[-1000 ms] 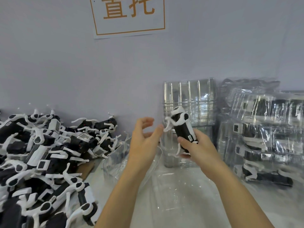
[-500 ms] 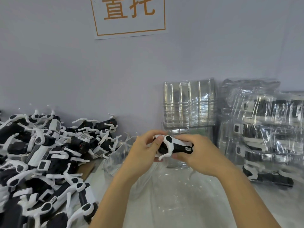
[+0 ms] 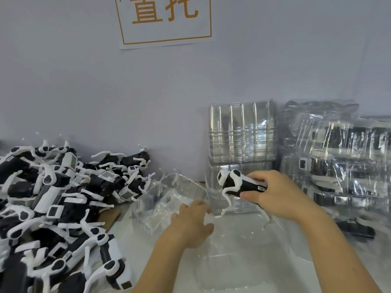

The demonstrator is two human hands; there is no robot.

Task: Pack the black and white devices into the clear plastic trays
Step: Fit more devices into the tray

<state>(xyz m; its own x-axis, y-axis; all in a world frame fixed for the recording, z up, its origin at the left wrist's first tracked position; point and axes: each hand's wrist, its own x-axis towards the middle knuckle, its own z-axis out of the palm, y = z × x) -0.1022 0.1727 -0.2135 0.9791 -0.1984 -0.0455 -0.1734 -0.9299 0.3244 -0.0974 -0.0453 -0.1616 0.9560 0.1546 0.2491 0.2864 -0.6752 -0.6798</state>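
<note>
Head view | right hand (image 3: 281, 197) grips 1 device (image 3: 239, 183) above the table (image 3: 243, 246), fingers curled around it, apparently for seating | left hand (image 3: 191, 225), fingers relaxed, steadies open clear tray (image 3: 169, 199) | loose devices (image 3: 53, 204) heaped left for reach.

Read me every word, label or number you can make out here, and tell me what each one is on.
"直托", cut off at the top, in orange characters inside an orange frame: on the white paper sign on the wall.
Barcode stickers on the black and white devices in the loose pile: too small to read.
Small label on the black and white device held in the right hand: too blurred to read.
Nothing else legible.
</note>
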